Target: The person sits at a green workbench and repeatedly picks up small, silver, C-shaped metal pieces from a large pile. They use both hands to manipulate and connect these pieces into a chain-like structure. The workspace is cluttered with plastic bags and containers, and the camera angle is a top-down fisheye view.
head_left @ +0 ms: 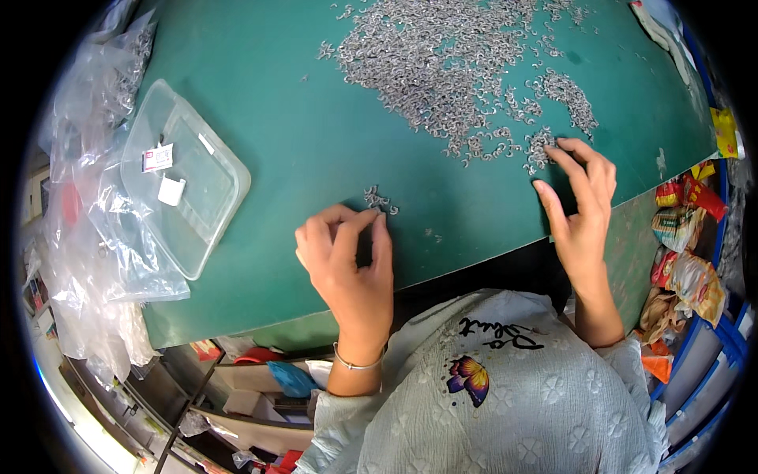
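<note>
The left hand rests knuckles-up on the green table, fingers curled narrowly together with the fingertips pressed near a tiny cluster of small metal parts lying just at its twelve o'clock; whether a piece is pinched between thumb and forefinger cannot be told, since the fingers hide their own undersides. The right hand is spread wider, fingers arched and tips touching the edge of a small clump of parts at its eleven o'clock — nothing visibly gripped. Above both, toward twelve o'clock, a broad heap of metal parts spreads across the table, the pieces too small to tell their exact shape. At nine o'clock lies a clear plastic lid with small white tags on it, beside crumpled clear plastic bags partly cut off by the dark rim. At three o'clock, colourful packets are only half in view — blurred by the lens edge.
</note>
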Demonstrator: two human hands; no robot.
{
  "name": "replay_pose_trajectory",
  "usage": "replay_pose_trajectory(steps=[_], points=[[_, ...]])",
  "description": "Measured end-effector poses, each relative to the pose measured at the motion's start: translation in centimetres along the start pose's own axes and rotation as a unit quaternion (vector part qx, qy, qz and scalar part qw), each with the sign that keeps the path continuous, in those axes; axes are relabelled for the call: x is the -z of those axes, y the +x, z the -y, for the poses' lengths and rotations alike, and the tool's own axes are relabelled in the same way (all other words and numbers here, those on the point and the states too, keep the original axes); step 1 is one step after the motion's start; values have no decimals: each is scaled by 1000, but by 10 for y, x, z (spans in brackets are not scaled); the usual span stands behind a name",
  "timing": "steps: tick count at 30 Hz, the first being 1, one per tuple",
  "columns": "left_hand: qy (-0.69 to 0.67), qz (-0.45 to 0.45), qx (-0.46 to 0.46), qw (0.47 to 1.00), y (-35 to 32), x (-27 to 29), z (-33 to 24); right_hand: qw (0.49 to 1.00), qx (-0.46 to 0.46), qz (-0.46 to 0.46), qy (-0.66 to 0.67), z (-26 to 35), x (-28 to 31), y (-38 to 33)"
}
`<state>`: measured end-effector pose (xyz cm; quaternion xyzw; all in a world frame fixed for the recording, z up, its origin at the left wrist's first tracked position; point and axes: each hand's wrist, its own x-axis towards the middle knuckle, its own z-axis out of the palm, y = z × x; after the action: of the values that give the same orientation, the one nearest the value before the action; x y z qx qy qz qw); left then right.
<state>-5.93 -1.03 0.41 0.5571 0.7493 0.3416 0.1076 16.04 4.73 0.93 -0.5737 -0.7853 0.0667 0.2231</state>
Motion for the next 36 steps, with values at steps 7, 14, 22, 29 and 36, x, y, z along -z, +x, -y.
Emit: replay_pose_trajectory(steps=[7, 14, 22, 29, 36], points=[[-22, -22, -1, 1000, 4, -4, -8, 996, 49, -56, 38, -8, -5, 1], [34, 37, -53, 997, 6, -6, -1, 973, -52, -56, 216, -10, -2, 3], [-87, 2, -35, 996, -4, -8, -23, 947, -115, -25, 300, -12, 5, -1], [-397, 165, 17, 903, -9, -44, -63, 895, -105, 19, 433, 7, 8, -5], [-209, 82, -84, 971, -1, -55, -61, 971, -64, -53, 226, -8, 4, 2]])
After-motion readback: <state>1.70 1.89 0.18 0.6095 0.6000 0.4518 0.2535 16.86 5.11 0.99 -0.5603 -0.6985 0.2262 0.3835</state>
